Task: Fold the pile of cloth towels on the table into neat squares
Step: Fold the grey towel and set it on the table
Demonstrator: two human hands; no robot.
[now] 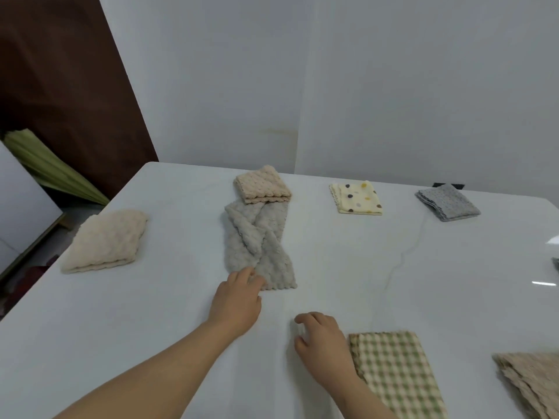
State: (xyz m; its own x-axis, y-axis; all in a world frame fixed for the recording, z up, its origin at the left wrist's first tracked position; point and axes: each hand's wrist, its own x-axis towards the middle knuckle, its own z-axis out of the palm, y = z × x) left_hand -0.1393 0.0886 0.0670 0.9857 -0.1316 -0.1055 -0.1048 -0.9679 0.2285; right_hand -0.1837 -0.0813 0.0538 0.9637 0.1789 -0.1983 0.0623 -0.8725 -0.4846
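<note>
A grey fleecy towel (257, 240) lies twisted in a long strip at the middle of the white table (151, 313). My left hand (239, 300) reaches to its near end, fingertips touching the near left corner; whether they pinch it I cannot tell. My right hand (323, 340) hovers over bare table with curled fingers, holding nothing, next to a folded green checked towel (396, 373). Folded towels lie around: a beige one (261, 184) at the grey strip's far end, a cream fluffy one (107, 240) at the left, a yellow dotted one (357, 196), a grey one (447, 202).
A tan folded towel (532, 382) sits at the near right corner of the view. The table's left edge runs diagonally, with floor below it. A dark brown panel (60, 86) and green fabric (45, 164) stand beyond the left side. A grey wall backs the table.
</note>
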